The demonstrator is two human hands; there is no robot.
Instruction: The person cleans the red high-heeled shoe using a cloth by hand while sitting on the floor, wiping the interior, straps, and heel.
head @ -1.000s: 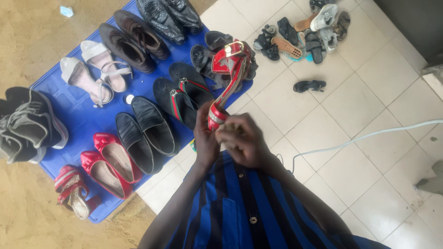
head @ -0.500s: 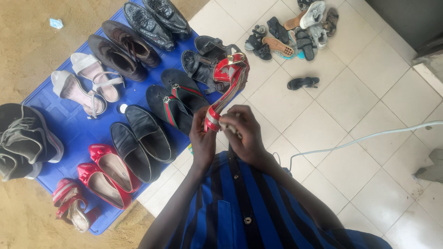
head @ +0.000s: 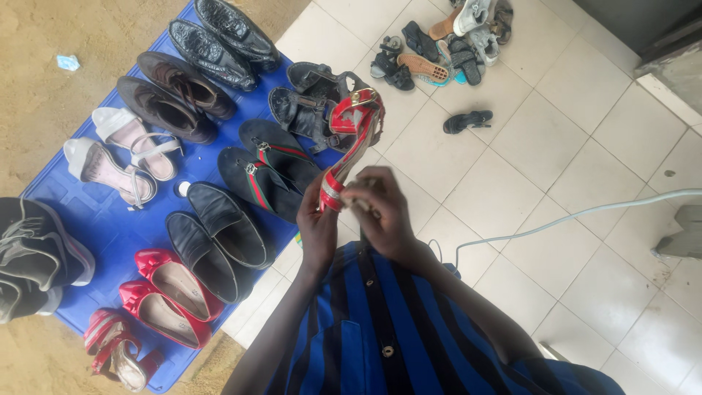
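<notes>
1. Red sandal [head: 349, 139]: held in the air above the blue mat's [head: 110, 212] edge, toe end low in the hands, strapped heel end raised.
2. Left hand [head: 319, 228]: fingers wrapped around the sandal's toe end from the left.
3. Right hand [head: 380, 216]: fingertips pressed together against the same toe end; whether they pinch something small cannot be told.
4. Mat: carries paired shoes, among them black slippers [head: 267, 167], black loafers [head: 216, 238] and red flats [head: 170, 292].
5. Tiled floor [head: 570, 183]: shoe pile [head: 446, 44] and white cable [head: 578, 217].
</notes>
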